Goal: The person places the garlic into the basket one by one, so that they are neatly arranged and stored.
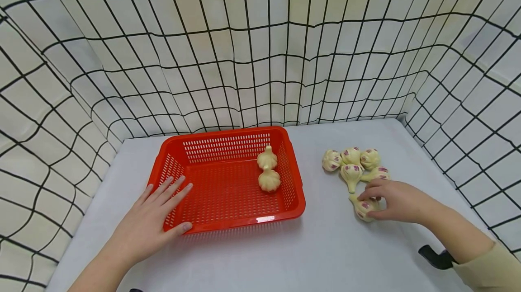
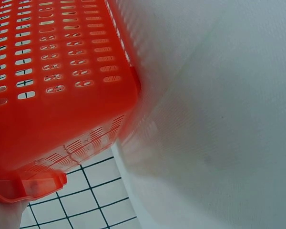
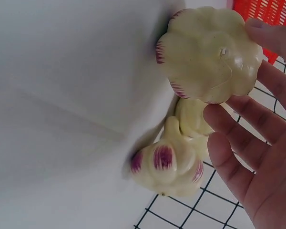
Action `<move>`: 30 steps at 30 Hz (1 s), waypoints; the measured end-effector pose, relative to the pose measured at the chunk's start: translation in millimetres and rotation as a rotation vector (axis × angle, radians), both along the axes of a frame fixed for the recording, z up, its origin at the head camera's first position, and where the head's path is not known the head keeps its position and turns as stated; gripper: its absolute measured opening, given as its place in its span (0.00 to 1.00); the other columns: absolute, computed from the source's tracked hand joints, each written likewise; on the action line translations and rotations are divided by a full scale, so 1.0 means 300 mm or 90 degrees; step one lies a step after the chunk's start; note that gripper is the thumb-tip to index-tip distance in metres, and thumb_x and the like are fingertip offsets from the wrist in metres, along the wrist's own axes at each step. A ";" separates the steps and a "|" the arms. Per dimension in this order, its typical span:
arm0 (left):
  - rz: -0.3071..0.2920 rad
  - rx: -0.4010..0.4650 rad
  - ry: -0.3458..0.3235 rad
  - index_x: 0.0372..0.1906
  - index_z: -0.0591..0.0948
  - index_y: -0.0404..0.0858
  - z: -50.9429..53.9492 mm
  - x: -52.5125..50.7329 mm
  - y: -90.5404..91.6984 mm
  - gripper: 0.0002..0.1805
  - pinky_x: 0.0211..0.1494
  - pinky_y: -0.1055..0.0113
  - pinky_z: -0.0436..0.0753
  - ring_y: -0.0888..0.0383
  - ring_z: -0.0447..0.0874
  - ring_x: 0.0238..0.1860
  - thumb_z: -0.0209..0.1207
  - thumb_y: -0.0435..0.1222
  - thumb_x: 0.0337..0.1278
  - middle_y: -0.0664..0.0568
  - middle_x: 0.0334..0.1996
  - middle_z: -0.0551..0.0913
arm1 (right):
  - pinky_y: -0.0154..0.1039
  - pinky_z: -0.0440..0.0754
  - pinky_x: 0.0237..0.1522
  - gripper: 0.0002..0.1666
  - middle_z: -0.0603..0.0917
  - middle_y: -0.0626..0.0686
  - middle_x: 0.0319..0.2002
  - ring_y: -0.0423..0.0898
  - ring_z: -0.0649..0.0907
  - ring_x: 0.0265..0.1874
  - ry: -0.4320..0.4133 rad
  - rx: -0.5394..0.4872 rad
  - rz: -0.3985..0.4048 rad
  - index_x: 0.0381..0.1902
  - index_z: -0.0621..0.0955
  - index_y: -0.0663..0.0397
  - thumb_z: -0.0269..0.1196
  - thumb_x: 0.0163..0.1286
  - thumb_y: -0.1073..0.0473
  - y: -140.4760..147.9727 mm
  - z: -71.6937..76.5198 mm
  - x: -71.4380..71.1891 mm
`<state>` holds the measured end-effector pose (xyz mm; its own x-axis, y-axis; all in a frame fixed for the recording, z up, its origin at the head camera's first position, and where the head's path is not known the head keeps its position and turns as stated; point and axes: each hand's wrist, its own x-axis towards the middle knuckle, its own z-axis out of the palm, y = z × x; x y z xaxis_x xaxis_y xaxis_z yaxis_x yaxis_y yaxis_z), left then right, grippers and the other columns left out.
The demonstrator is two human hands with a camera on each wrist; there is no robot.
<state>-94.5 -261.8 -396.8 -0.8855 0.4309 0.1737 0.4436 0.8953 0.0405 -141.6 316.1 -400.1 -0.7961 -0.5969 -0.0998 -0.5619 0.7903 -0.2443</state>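
My left hand (image 1: 148, 226) lies with fingers spread over the left rim of the red basket (image 1: 228, 226); the left wrist view shows the outside of the basket (image 2: 62, 109). Two garlic bulbs, one (image 1: 269, 181) in front of the other (image 1: 267, 159), lie at the basket's right side. On the right, my right hand (image 1: 396, 201) has its thumb and fingers around the nearest bulb (image 1: 363, 208) of a group. Up close, that bulb (image 3: 209, 55) shows its base, with thumb and fingertips of the hand (image 3: 271, 148) at its edge. Whether it touches the table cannot be told.
Several more garlic bulbs (image 1: 352, 175) sit close together just behind the right hand. A black grid net (image 1: 288, 39) surrounds the white table (image 1: 325, 256) at the back and sides. A black object (image 1: 435, 257) is by the right wrist.
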 end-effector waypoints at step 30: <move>0.010 0.000 -0.028 0.77 0.61 0.50 0.010 0.006 0.006 0.47 0.78 0.49 0.35 0.40 0.54 0.75 0.52 0.69 0.57 0.47 0.76 0.59 | 0.50 0.81 0.54 0.23 0.81 0.43 0.54 0.47 0.79 0.55 0.000 0.008 0.033 0.52 0.85 0.35 0.73 0.58 0.41 -0.139 -0.001 -0.060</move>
<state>-92.8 -259.9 -393.8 -0.8991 0.4166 0.1342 0.4271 0.9022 0.0606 -159.7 274.3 -400.6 -0.7644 -0.6357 -0.1072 -0.6017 0.7633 -0.2352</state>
